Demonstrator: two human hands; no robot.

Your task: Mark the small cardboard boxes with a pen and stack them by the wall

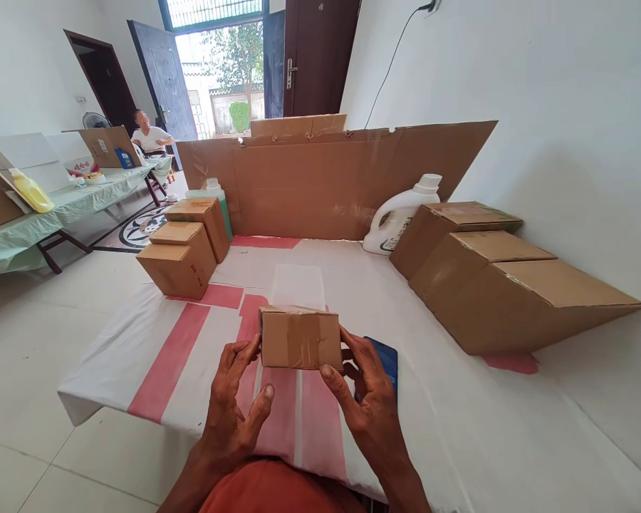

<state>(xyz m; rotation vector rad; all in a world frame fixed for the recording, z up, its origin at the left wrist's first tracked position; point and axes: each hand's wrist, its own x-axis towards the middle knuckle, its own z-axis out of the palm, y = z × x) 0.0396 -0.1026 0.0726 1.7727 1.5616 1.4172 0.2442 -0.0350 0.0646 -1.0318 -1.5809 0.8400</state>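
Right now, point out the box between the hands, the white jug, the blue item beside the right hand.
Box [301, 340]: head view, taped near side.
White jug [413, 204]: head view, upper shoulder.
Blue item [389, 365]: head view, uncovered upper right part.

Nothing can be read for certain. Small black characters on the front-left cardboard box [163, 265] are too tiny, dark print on the white jug [421, 197] is partly covered, and red lettering on a distant package [83, 165] is blurred.

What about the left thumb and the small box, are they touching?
Apart. The head view shows tablecloth between the left thumb and the small box.
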